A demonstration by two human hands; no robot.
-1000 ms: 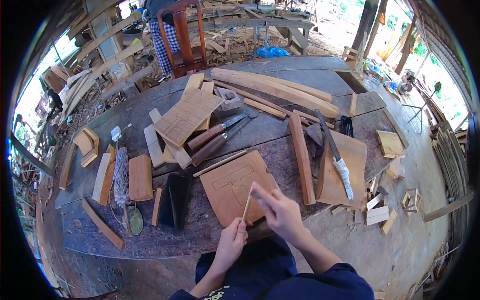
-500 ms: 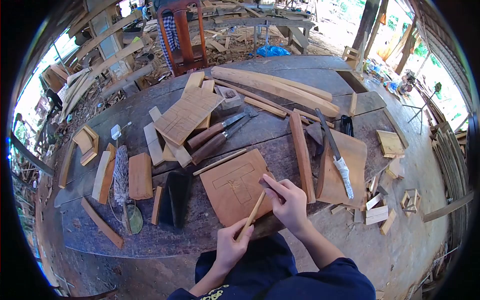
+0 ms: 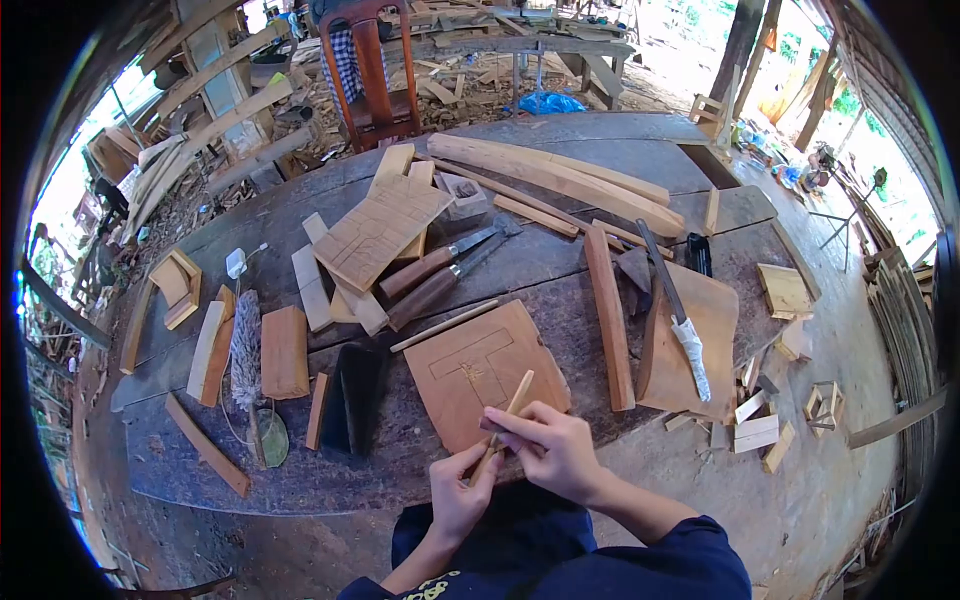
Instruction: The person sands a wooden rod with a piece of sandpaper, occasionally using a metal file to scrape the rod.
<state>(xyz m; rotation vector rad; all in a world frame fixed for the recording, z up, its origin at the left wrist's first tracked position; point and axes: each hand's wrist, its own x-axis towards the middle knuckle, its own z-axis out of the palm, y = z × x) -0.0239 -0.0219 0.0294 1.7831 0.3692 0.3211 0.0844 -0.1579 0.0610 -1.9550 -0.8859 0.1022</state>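
My left hand (image 3: 460,497) is closed round the lower part of a slim wooden stick (image 3: 520,392), which slants up and to the right near the table's front edge. My right hand (image 3: 552,455) pinches a small dark brown piece (image 3: 489,421) that looks like folded sandpaper, pressed against the stick close to the left fingers. Just beyond both hands lies a flat reddish wooden board (image 3: 440,400) with a T-shaped outline drawn on it and light scratch marks within. A thin wooden strip (image 3: 445,326) rests along the board's far edge.
Two dark-handled chisels (image 3: 425,285) lie behind the board beside a marked wooden panel (image 3: 383,232). To the right are a long wooden bar (image 3: 608,320) and a blade with a wrapped white handle (image 3: 691,360). A brush (image 3: 245,345) and wood blocks (image 3: 285,352) are left.
My right hand has moved down and left along the stick, bringing the small brown piece near my left hand. The stick's upper end now shows above my right fingers.
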